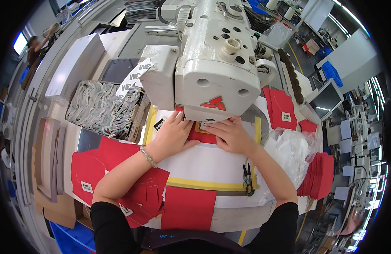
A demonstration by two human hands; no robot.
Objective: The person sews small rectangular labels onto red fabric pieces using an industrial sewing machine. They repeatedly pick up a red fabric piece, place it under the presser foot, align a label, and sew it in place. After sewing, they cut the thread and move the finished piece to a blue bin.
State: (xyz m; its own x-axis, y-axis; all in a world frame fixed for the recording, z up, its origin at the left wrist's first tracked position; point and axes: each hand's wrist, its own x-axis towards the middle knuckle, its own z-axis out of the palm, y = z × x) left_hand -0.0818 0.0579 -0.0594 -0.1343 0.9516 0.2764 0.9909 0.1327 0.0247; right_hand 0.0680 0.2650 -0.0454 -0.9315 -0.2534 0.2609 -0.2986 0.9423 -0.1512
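Note:
Under the head of a large white sewing machine (221,72) lies a red fabric piece (202,136), with a small white label on it inside a yellowish frame. My left hand (172,134) rests left of that piece, fingers stretched toward the machine and thumb apart at the red edge. From the right, my right hand (231,134) reaches over, its fingers lying flat on the fabric beside the label. Some fingertips are partly hidden by the machine head. Beneath both hands is a white work sheet (195,163) bordered with yellow tape. Black thread snips (248,180) lie near my right forearm.
Labelled red pieces (91,167) spread at the left, and another red piece (189,207) lies in front. Red stacks (280,108) and clear plastic bags (288,152) stand right. A box of bundled pale strips (100,108) sits left of the machine. Another person is far left.

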